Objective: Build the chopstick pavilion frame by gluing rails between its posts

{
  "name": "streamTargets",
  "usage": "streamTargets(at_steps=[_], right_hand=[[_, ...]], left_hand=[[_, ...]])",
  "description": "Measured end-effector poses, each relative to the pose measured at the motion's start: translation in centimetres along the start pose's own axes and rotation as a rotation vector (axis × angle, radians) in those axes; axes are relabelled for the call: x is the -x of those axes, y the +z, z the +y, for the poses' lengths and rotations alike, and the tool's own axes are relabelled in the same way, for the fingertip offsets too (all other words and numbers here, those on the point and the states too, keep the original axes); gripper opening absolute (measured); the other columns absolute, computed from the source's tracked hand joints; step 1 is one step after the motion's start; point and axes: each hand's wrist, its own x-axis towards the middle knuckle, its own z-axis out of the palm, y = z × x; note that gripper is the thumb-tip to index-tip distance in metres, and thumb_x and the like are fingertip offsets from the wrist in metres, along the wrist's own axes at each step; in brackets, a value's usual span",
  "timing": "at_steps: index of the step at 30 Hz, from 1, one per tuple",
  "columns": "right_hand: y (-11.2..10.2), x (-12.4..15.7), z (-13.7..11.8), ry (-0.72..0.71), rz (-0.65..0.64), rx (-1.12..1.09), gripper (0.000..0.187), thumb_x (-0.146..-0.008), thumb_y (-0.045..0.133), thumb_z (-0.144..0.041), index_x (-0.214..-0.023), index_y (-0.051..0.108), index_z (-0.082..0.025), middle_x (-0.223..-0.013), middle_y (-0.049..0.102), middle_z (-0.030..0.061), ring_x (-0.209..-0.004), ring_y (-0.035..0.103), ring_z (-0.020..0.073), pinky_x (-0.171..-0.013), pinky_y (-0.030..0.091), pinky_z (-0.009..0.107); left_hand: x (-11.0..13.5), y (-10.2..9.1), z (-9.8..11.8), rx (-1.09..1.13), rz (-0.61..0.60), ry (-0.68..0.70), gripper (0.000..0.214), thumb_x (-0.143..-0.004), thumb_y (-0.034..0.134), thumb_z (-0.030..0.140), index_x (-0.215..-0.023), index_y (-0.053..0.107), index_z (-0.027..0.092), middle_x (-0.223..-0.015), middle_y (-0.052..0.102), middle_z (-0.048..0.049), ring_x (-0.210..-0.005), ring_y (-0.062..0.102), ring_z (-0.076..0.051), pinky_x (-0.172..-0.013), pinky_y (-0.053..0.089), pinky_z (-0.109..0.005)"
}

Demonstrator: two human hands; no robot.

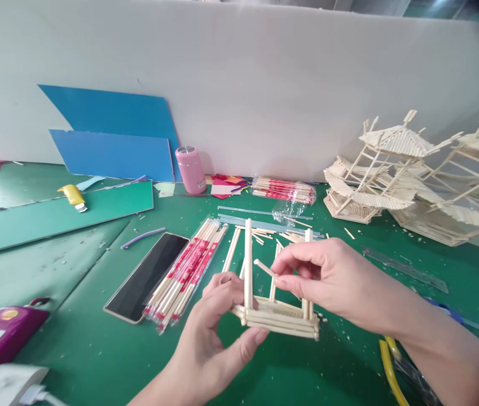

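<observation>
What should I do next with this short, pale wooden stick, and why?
Perhaps ease the stick gently toward the frame's base: your right hand pinches it beside the uprights, while your left hand holds the pale wooden-stick frame.

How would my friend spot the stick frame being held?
Over the green table, low in view, find the left hand. It grips a small stick frame with upright posts. The stick models standing at the right have roofs; this one has none.
</observation>
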Motion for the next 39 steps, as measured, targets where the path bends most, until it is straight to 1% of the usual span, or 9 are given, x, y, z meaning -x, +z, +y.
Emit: streamTargets(at_steps=[4, 9, 13, 17, 21, 27, 32, 37, 39], right_hand=[[-0.1, 0.1, -0.5, 0.000, -0.051, 0.115, 0.013, -0.076, 0.056, -0.018, -0.070, 0.064, -0.025, -0.052, 0.049, -0.0085, -0.046, 0.041, 0.0052, -0.041, 0.029, 0.017], [-0.3, 0.4, -1.1, 0.033, -0.138, 0.155, 0.016, -0.078, 0.053, -0.017, -0.068, 0.062, -0.026, -0.055, 0.055, -0.0089, -0.048, 0.043, 0.0063, -0.042, 0.030, 0.019], [-0.4, 0.3, -1.3, -0.003, -0.135, 0.184, 0.017, -0.076, 0.053, -0.015, -0.063, 0.060, -0.024, -0.053, 0.055, -0.0082, -0.049, 0.045, 0.0070, -0.044, 0.030, 0.020], [-0.4, 0.0, -1.2, -0.032, -0.141, 0.205, 0.018, -0.074, 0.055, -0.013, -0.061, 0.061, -0.024, -0.052, 0.055, -0.0081, -0.048, 0.044, 0.0073, -0.044, 0.030, 0.020], [-0.3, 0.0, -1.2, -0.003, -0.166, 0.238, 0.018, -0.073, 0.056, -0.013, -0.060, 0.060, -0.025, -0.050, 0.053, -0.0094, -0.046, 0.043, 0.0065, -0.043, 0.028, 0.019], [-0.1, 0.0, -1.3, 0.041, -0.196, 0.275, 0.019, -0.074, 0.055, -0.015, -0.059, 0.060, -0.026, -0.049, 0.051, -0.0100, -0.046, 0.041, 0.0064, -0.042, 0.027, 0.020], [0.0, 0.0, -1.3, 0.033, -0.230, 0.296, 0.019, -0.075, 0.054, -0.015, -0.062, 0.062, -0.027, -0.050, 0.053, -0.0102, -0.046, 0.042, 0.0065, -0.042, 0.025, 0.021], [0.2, 0.1, -1.1, 0.024, -0.214, 0.315, 0.019, -0.075, 0.055, -0.015, -0.061, 0.061, -0.026, -0.050, 0.053, -0.0105, -0.047, 0.041, 0.0061, -0.043, 0.025, 0.021], [0.1, 0.2, -1.1, 0.014, -0.232, 0.325, 0.018, -0.075, 0.054, -0.016, -0.061, 0.061, -0.026, -0.052, 0.054, -0.0100, -0.049, 0.042, 0.0064, -0.045, 0.025, 0.021]], left_hand=[[0.4, 0.0, 0.0, -0.012, -0.005, 0.019, 0.012, -0.075, 0.061, 0.019, -0.086, 0.056, 0.020, -0.082, 0.058, -0.0039, -0.087, 0.049, -0.022, -0.082, 0.040, -0.039], [0.4, -0.1, 0.0, -0.020, -0.019, 0.010, 0.011, -0.076, 0.059, 0.020, -0.086, 0.056, 0.021, -0.081, 0.057, -0.0043, -0.082, 0.049, -0.022, -0.077, 0.042, -0.039], [0.4, -0.1, -0.2, -0.039, -0.023, 0.009, 0.010, -0.076, 0.059, 0.021, -0.086, 0.056, 0.021, -0.079, 0.058, -0.0045, -0.079, 0.049, -0.022, -0.073, 0.041, -0.039], [0.4, -0.1, -0.3, -0.031, -0.025, 0.019, 0.012, -0.076, 0.060, 0.020, -0.087, 0.056, 0.021, -0.080, 0.058, -0.0041, -0.079, 0.049, -0.022, -0.075, 0.041, -0.039], [0.3, 0.0, -0.2, -0.029, -0.022, 0.008, 0.012, -0.075, 0.061, 0.020, -0.086, 0.056, 0.019, -0.080, 0.057, -0.0047, -0.079, 0.049, -0.022, -0.075, 0.041, -0.039], [0.5, 0.0, -0.1, 0.002, -0.010, 0.036, 0.012, -0.074, 0.062, 0.017, -0.085, 0.057, 0.018, -0.082, 0.057, -0.0052, -0.080, 0.051, -0.021, -0.076, 0.042, -0.038], [0.4, -0.1, -0.1, 0.001, -0.011, 0.044, 0.011, -0.073, 0.062, 0.016, -0.083, 0.056, 0.017, -0.080, 0.057, -0.0047, -0.078, 0.050, -0.020, -0.075, 0.041, -0.037], [0.4, 0.0, -0.2, -0.008, -0.004, 0.052, 0.011, -0.073, 0.062, 0.016, -0.082, 0.055, 0.017, -0.078, 0.056, -0.0042, -0.076, 0.049, -0.019, -0.073, 0.040, -0.036], [0.4, 0.0, -0.2, -0.003, -0.007, 0.060, 0.011, -0.073, 0.062, 0.016, -0.082, 0.055, 0.017, -0.078, 0.055, -0.0043, -0.076, 0.049, -0.019, -0.072, 0.040, -0.035]])
